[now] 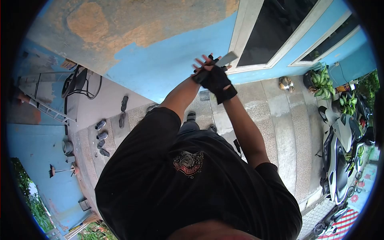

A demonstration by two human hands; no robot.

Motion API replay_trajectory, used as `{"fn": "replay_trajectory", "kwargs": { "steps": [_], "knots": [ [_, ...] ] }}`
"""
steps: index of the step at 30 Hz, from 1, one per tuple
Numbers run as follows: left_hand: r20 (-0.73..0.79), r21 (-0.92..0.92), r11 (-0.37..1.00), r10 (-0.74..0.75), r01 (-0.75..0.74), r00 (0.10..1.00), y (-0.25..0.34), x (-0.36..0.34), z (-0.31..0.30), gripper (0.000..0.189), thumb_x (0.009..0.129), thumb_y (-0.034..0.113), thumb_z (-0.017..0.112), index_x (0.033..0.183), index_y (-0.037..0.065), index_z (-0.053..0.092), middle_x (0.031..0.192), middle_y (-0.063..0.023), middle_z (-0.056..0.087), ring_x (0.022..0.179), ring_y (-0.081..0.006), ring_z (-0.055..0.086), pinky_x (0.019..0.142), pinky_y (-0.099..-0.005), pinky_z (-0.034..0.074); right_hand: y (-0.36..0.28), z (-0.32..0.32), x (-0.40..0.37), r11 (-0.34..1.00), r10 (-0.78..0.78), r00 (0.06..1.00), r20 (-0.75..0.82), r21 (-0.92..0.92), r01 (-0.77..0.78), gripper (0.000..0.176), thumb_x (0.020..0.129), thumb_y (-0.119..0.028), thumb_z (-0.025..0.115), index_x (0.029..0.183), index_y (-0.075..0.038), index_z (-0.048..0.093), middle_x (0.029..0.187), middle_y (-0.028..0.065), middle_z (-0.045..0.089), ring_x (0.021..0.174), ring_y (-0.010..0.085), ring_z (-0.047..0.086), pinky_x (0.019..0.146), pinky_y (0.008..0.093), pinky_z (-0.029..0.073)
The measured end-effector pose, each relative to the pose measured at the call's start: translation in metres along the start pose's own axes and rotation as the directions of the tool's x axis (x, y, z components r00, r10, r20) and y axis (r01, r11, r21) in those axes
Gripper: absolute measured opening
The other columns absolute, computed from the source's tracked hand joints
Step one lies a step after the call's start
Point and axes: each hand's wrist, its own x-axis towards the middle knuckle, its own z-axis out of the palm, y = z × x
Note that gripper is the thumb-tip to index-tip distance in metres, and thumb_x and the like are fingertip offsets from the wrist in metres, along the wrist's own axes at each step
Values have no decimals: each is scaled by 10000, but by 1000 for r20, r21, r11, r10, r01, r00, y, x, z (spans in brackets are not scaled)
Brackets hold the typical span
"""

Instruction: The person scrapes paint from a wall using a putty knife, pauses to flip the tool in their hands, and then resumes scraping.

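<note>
My left hand [211,62] is closed around a scraper with a flat grey blade [228,59] and a dark handle. The blade points up and to the right, in front of the blue wall. Crossing over it is my right hand [217,81] in a black fingerless glove, its fingers spread and pointing up and left. The two hands overlap, so part of the left hand and of the handle is hidden. Whether the right hand touches the scraper is hard to make out. Behind them stands the wall [156,56], light blue below with a bare brown patch higher up.
A white-framed window [236,38] lies just right of the hands. Shoes [102,135] and sandals are on the tiled floor to the left, near a ladder [46,108] and a black chair [80,83]. Potted plants [321,83], a cat [286,83] and a motorcycle [339,160] are at right.
</note>
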Motion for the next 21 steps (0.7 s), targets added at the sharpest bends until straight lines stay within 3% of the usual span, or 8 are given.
{"fn": "replay_trajectory", "kwargs": {
  "steps": [1, 3, 9, 11, 12, 13, 17, 21],
  "knots": [
    [7, -12, 1000, 1, -1, 1000, -8, 31, -11, 875, 788, 485, 694, 1451, 108, 265, 1462, -144, 261, 1311, -355, 291, 1153, -434, 246, 23, -59, 10, 839, -245, 969, -31, -507, 196, 650, 859, -4, 535, 1459, -89, 299, 1448, 179, 397, 1320, 358, 425, 1053, 541, 395],
    [7, -37, 999, -6, 6, 1000, -18, 17, -12, 921, 774, 490, 711, 1467, 108, 241, 1490, -147, 232, 1339, -365, 265, 1164, -439, 231, -24, -38, -3, 927, 125, 884, -451, 371, 58, 624, 860, -6, 528, 1444, -105, 332, 1417, 155, 425, 1311, 338, 432, 1033, 558, 402],
    [5, -116, 993, 8, -8, 1000, -27, -32, -16, 1060, 731, 503, 761, 1516, 108, 168, 1574, -155, 145, 1422, -395, 190, 1194, -452, 187, -37, 26, -17, 869, 161, 950, 267, 418, -265, 515, 901, -84, 523, 1403, -135, 418, 1497, 158, 382, 1368, 327, 380, 1061, 513, 376],
    [9, -141, 990, 20, -18, 1000, -14, -27, -26, 1107, 717, 507, 778, 1532, 108, 143, 1602, -158, 116, 1450, -405, 164, 1204, -457, 172, -27, -13, -15, 855, 212, 943, -257, 516, -52, 422, 893, -119, 494, 1310, -183, 478, 1497, 131, 402, 1405, 309, 335, 1090, 580, 303],
    [51, -351, 936, 3, 16, 999, -9, -48, -41, 1196, 681, 538, 793, 1537, 102, 81, 1597, -171, 123, 1452, -399, 165, 1198, -460, 184, -7, -86, -24, 854, 215, 943, -255, 517, -55, 422, 893, -119, 494, 1310, -183, 478, 1497, 131, 402, 1405, 309, 335, 1090, 580, 303],
    [91, -539, 840, -8, 56, 996, -7, -68, -56, 1286, 645, 569, 809, 1542, 95, 19, 1593, -184, 131, 1455, -393, 166, 1192, -464, 196, 14, -150, -14, 732, -143, 893, -428, 562, 386, 400, 926, -181, 452, 1320, -248, 476, 1475, 106, 434, 1412, 277, 320, 1101, 595, 254],
    [-215, -873, 458, -60, -164, 975, -10, -118, -29, 1274, 685, 554, 794, 1533, 40, -7, 1570, -251, 157, 1440, -363, 240, 1172, -447, 220, 2, -106, -74, 918, 146, 786, -600, 378, 118, 418, 985, -263, 379, 1401, -295, 399, 1498, 91, 354, 1395, 284, 322, 1081, 574, 264],
    [-606, -743, 609, -436, -276, 666, 39, -147, 4, 1099, 746, 551, 685, 1515, -5, 130, 1575, -244, 152, 1464, -391, 158, 1159, -535, 155, 48, -34, -65, 901, 341, 736, -585, 428, -77, 459, 1007, -440, 384, 1426, -254, 387, 1489, 139, 335, 1352, 322, 363, 1033, 536, 358]
  ]
}}
